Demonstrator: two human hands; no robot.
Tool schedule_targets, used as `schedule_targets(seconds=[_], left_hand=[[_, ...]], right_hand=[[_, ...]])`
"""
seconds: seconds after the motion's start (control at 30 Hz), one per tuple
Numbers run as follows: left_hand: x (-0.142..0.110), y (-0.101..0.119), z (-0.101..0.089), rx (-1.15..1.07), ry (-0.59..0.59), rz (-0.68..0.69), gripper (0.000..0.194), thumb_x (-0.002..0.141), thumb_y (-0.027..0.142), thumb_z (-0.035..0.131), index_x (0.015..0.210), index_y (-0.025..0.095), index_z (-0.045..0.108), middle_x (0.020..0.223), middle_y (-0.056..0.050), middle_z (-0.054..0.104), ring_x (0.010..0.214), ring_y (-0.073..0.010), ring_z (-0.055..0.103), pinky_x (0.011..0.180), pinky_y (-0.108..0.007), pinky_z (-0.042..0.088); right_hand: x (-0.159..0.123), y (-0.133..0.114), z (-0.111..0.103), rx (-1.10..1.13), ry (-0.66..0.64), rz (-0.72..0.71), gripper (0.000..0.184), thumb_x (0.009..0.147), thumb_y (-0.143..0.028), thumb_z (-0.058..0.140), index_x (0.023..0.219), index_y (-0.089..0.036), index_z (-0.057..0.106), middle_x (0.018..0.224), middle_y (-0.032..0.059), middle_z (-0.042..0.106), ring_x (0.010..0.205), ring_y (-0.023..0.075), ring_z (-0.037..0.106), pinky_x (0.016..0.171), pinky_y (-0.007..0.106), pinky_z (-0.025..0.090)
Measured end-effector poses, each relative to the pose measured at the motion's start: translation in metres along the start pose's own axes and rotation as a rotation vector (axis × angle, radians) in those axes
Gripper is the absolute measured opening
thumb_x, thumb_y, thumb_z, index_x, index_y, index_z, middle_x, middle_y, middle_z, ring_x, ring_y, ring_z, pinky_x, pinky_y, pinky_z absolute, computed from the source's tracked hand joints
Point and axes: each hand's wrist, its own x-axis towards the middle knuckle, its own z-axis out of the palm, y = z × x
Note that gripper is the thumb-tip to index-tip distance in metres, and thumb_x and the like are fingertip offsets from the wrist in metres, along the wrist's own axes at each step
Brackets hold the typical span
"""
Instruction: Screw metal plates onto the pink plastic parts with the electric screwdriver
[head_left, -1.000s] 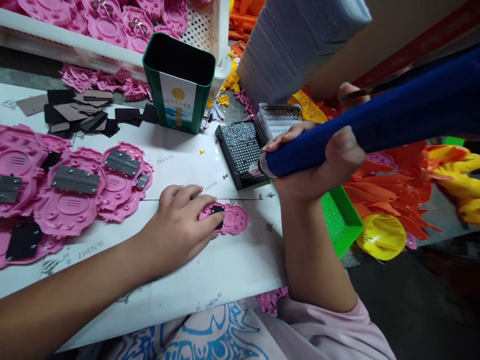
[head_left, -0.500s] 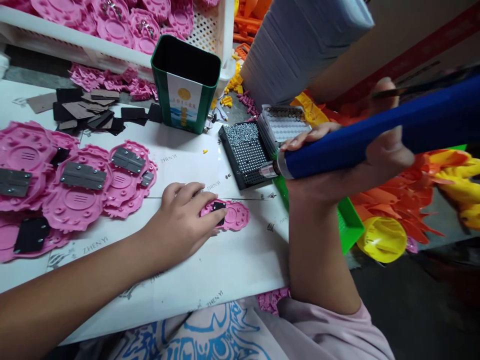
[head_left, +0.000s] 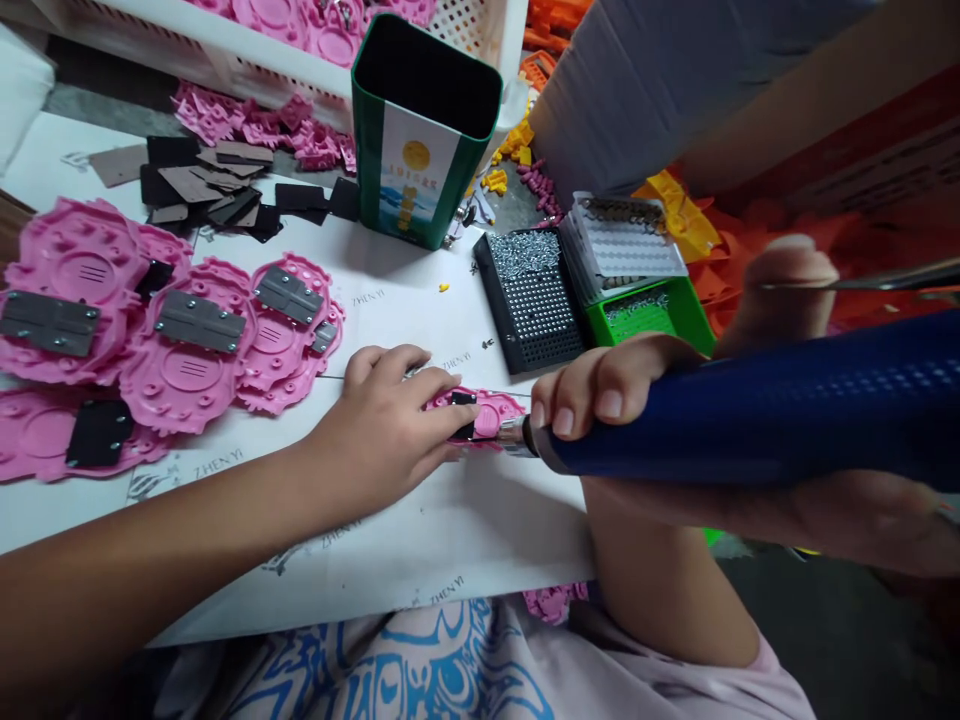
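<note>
My left hand (head_left: 390, 425) holds a small pink plastic shell (head_left: 496, 404) down on the table, its fingers over the shell's left part. A black plate (head_left: 462, 415) lies in the shell, partly under my fingertips. In my right hand (head_left: 626, 380) is a blue electric screwdriver (head_left: 735, 410), gripped around its body. Its metal tip points left and reaches the shell, beside the black plate; whether it touches a screw cannot be made out. A black screw tray (head_left: 536, 300) with a perforated top and loose screws at its far end sits just beyond.
Several pink shells with grey or black plates (head_left: 199, 320) are piled at the left. Loose dark plates (head_left: 217, 185) lie behind them. A green tin (head_left: 420, 150) stands upright near a white crate (head_left: 292, 90). A green bin (head_left: 675, 315) with screws is right of the tray.
My right hand has brought the screwdriver from the screw tray down and toward me, onto the pink shell. The left hand keeps its hold. The whole view has shifted slightly.
</note>
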Motion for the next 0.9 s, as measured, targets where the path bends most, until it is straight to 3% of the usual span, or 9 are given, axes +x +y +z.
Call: schedule_targets(seconds=[0.2, 0.33, 0.5, 0.67, 0.77, 0.9], left_hand=[[0.000, 0.001, 0.001, 0.019, 0.018, 0.011, 0.020, 0.090, 0.029, 0.065, 0.109, 0.026, 0.072, 0.118, -0.007, 0.070, 0.111, -0.0365, 0.051, 0.087, -0.053, 0.034], [0.000, 0.002, 0.001, 0.039, 0.024, 0.015, 0.020, 0.089, 0.028, 0.068, 0.108, 0.026, 0.072, 0.119, -0.007, 0.069, 0.110, -0.0361, 0.052, 0.086, -0.052, 0.034], [0.000, 0.004, 0.001, 0.070, 0.035, 0.003, 0.018, 0.088, 0.030, 0.068, 0.106, 0.026, 0.071, 0.114, -0.005, 0.070, 0.110, -0.0346, 0.052, 0.084, -0.049, 0.032], [0.001, 0.009, 0.001, 0.163, 0.019, -0.013, 0.011, 0.088, 0.027, 0.067, 0.098, 0.027, 0.071, 0.109, -0.003, 0.071, 0.101, -0.0324, 0.052, 0.078, -0.046, 0.028], [0.001, 0.011, 0.001, 0.197, 0.016, -0.013, 0.010, 0.087, 0.028, 0.067, 0.096, 0.027, 0.071, 0.106, -0.002, 0.071, 0.096, -0.0314, 0.051, 0.076, -0.045, 0.026], [0.001, 0.011, 0.002, 0.225, 0.041, 0.001, 0.011, 0.085, 0.027, 0.069, 0.095, 0.026, 0.072, 0.101, -0.003, 0.071, 0.093, -0.0295, 0.050, 0.077, -0.043, 0.025]], right_hand=[[-0.004, 0.015, -0.020, -0.026, -0.005, 0.084, 0.044, 0.062, -0.063, 0.077, 0.084, -0.027, 0.068, 0.072, 0.0041, 0.063, 0.066, 0.0235, 0.065, 0.070, 0.048, 0.057], [-0.002, 0.006, -0.007, -0.053, -0.006, 0.062, 0.040, 0.067, -0.057, 0.076, 0.095, -0.029, 0.067, 0.074, 0.0039, 0.064, 0.065, 0.0234, 0.064, 0.068, 0.047, 0.056], [-0.002, -0.002, 0.006, -0.131, -0.028, 0.033, 0.052, 0.075, -0.053, 0.073, 0.123, -0.042, 0.056, 0.077, 0.0014, 0.066, 0.066, 0.0224, 0.064, 0.068, 0.043, 0.054], [-0.010, 0.000, 0.014, -0.263, -0.041, -0.132, 0.060, 0.070, -0.061, 0.073, 0.123, -0.038, 0.055, 0.072, 0.0003, 0.065, 0.059, 0.0216, 0.060, 0.061, 0.041, 0.053], [-0.016, -0.009, 0.025, -0.339, 0.076, -0.004, 0.049, 0.074, -0.049, 0.076, 0.118, -0.037, 0.058, 0.080, 0.0008, 0.065, 0.069, 0.0237, 0.063, 0.073, 0.046, 0.055], [-0.019, -0.014, 0.030, -0.392, -0.052, -0.001, 0.046, 0.078, -0.045, 0.074, 0.120, -0.038, 0.057, 0.085, 0.0007, 0.066, 0.073, 0.0235, 0.065, 0.078, 0.048, 0.055]])
